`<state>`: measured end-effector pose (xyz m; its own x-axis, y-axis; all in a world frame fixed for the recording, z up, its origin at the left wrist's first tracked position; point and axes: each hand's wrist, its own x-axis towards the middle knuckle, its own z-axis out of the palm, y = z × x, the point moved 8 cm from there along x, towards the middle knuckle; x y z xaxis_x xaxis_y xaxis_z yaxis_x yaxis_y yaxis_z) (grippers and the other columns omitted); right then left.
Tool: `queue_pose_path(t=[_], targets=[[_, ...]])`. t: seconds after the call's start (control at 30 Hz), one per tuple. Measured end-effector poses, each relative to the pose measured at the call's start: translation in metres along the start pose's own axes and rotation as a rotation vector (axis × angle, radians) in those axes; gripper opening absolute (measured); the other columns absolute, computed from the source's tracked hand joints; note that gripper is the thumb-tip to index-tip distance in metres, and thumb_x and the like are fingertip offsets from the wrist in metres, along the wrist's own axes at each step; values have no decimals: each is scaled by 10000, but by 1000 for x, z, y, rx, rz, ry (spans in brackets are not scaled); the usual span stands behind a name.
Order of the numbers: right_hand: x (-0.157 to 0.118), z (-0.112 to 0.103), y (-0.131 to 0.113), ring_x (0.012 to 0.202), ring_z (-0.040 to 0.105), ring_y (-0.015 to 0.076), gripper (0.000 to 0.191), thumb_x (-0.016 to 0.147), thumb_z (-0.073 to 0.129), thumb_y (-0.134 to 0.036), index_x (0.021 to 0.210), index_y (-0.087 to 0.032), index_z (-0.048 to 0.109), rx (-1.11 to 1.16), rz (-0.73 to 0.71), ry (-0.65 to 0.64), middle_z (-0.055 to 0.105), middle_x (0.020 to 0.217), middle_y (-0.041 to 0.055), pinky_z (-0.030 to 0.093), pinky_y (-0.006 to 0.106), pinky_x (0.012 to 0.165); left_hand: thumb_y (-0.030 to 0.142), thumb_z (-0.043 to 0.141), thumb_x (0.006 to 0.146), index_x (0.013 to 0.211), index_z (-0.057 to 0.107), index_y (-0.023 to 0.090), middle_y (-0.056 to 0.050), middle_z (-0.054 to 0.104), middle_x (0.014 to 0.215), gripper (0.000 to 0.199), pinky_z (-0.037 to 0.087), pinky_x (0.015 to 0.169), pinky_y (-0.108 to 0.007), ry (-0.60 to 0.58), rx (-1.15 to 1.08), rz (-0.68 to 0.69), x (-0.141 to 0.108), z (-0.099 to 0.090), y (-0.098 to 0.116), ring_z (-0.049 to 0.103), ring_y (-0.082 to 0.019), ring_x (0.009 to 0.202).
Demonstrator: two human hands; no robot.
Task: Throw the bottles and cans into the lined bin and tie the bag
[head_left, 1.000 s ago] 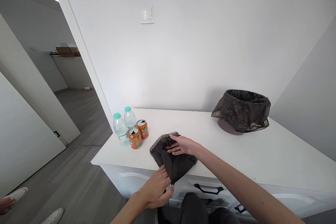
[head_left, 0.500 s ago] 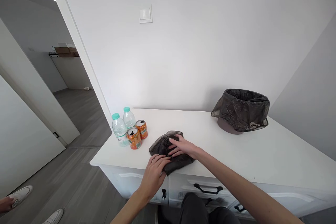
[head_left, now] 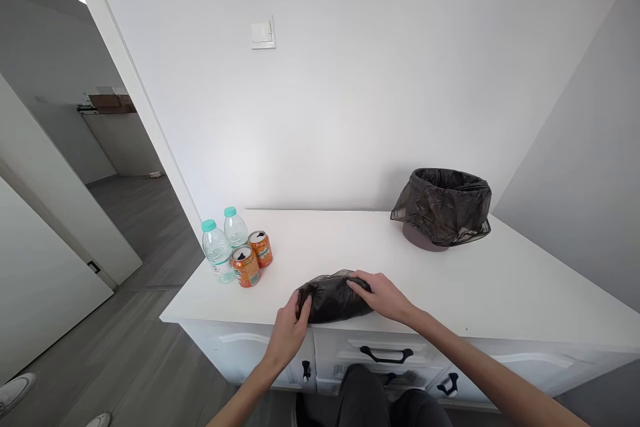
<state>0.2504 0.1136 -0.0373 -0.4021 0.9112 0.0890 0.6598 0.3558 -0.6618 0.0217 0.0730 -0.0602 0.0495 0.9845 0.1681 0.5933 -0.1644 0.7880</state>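
A black plastic bag [head_left: 334,299], thin and crumpled into a long bundle, lies near the front edge of the white cabinet top. My left hand [head_left: 290,328] grips its left end, thumb on the near side and fingers behind. At the opposite end, my right hand [head_left: 383,297] has its thumb and fingers closed on the bag. Left of the bag stand two orange cans [head_left: 246,267] with opened tops and two clear bottles [head_left: 218,252] with teal caps. What the bag may contain cannot be seen.
At the back right stands a brownish round bin [head_left: 425,237] lined with a black bag [head_left: 445,207] folded over its rim. The white cabinet [head_left: 390,333] has black handles along its front. A doorway opens at left, where a person's shoes [head_left: 17,392] show on the grey floor.
My hands have moved apart to the two ends of the bag, which is now gathered into a longer, narrower bundle. The view has shifted slightly to the right.
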Motion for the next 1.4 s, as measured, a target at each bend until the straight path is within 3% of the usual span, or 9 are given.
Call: queue_pose_path(t=[0.07, 0.17, 0.27, 0.33, 0.5, 1.1, 1.2, 1.3, 1.4], targets=[[10, 8, 11, 964, 681, 272, 399, 1044, 359, -528, 1119, -275, 659, -33, 30, 5, 759, 1034, 35, 471, 358, 784, 374, 404, 1033, 1360, 504, 193, -85, 701, 1058, 387, 545, 795, -346, 93, 68, 78, 4, -4, 8, 690, -227, 936], [24, 21, 23, 962, 682, 256, 399, 1066, 309, -490, 1150, -273, 633, -119, 62, -20, 757, 1043, 39, 446, 329, 765, 145, 380, 980, 1541, 373, 203, -178, 538, 1463, 564, 503, 1038, -467, 221, 324, 337, 4, -8, 38, 592, -272, 1296], [34, 31, 27, 928, 684, 242, 387, 1081, 288, -459, 1169, -275, 617, -211, 80, -34, 759, 1041, 45, 411, 304, 719, 95, 400, 966, 1527, 451, 252, -109, 497, 1564, 585, 377, 1195, -525, 75, 597, 643, 1, 18, 66, 443, -282, 1465], [38, 35, 27, 897, 685, 239, 381, 1084, 291, -452, 1157, -266, 616, -239, 86, -35, 760, 1008, 53, 392, 296, 688, 194, 434, 1016, 1520, 470, 233, -89, 519, 1565, 506, 352, 1224, -521, -21, 705, 726, 0, 35, 70, 431, -278, 1480], [45, 39, 29, 854, 692, 225, 403, 1090, 268, -467, 1139, -266, 613, -280, 116, -24, 763, 960, 49, 374, 280, 639, 430, 434, 1060, 1514, 488, 189, -123, 534, 1557, 516, 373, 1203, -540, 5, 819, 658, 7, 53, 46, 499, -300, 1435], [47, 48, 23, 752, 706, 220, 262, 1097, 346, -389, 1074, -236, 557, -502, 118, 95, 752, 860, 42, 347, 286, 595, 486, 403, 1064, 1643, 270, 213, -100, 384, 1661, 654, 353, 1217, -513, 87, 803, 589, -4, 64, 12, 388, -295, 1514], [44, 50, 17, 823, 700, 226, 164, 1074, 418, -304, 1096, -225, 560, -531, 88, 131, 738, 962, 61, 406, 301, 666, 492, 395, 1064, 1652, 240, 213, -107, 369, 1668, 669, 347, 1220, -515, 98, 794, 590, -7, 63, 10, 373, -299, 1523], [41, 49, 12, 1048, 651, 258, 147, 1035, 485, -236, 1150, -208, 573, -555, 48, 204, 677, 1167, 109, 445, 352, 873, 503, 401, 1061, 1649, 249, 199, -119, 361, 1670, 679, 346, 1223, -515, 78, 799, 589, -10, 60, 7, 367, -305, 1526], [36, 38, 15, 1163, 574, 292, 231, 1030, 510, -328, 1201, -198, 594, -477, 51, 333, 609, 1249, 142, 421, 411, 996, 503, 405, 1060, 1639, 279, 204, -122, 362, 1668, 663, 363, 1219, -513, 13, 778, 610, -15, 51, 5, 364, -297, 1530]])
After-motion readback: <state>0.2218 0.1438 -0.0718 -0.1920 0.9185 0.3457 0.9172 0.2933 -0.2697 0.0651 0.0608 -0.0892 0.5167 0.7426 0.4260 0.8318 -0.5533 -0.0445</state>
